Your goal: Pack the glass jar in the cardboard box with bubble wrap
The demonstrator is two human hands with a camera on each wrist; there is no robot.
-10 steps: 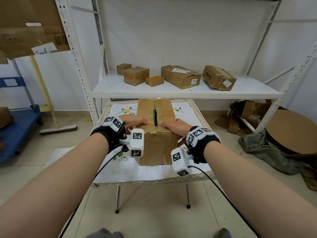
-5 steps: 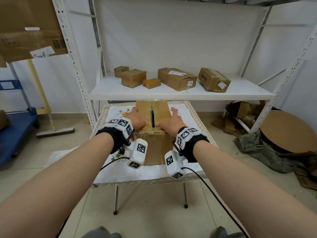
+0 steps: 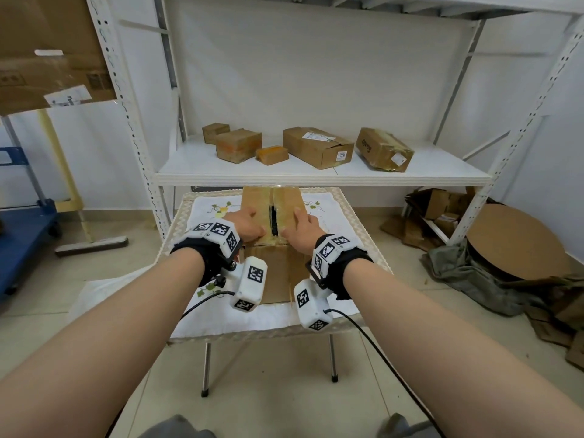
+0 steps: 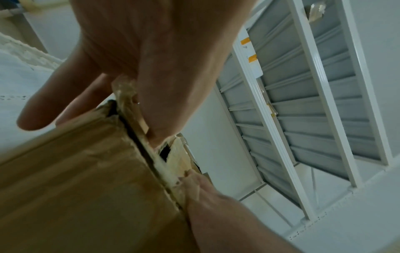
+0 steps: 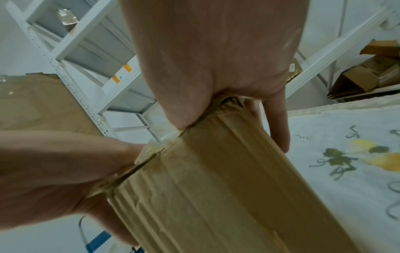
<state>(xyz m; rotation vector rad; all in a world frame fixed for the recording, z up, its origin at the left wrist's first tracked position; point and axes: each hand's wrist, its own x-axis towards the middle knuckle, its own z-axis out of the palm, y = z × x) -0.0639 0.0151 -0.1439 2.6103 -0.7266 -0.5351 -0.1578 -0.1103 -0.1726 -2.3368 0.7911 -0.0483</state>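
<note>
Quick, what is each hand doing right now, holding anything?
Left hand: open, fingers pressing flat on the cardboard box's left top flap.
Right hand: open, fingers pressing flat on the right top flap.

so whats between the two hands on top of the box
Between the left hand and the right hand runs the dark open slit where the cardboard box flaps meet. The head view shows it best; nothing else lies there.

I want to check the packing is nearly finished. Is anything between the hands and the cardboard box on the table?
Nothing visible. The left hand and right hand both rest directly on the top flaps of the cardboard box, either side of the center seam, which is slightly open.
</note>
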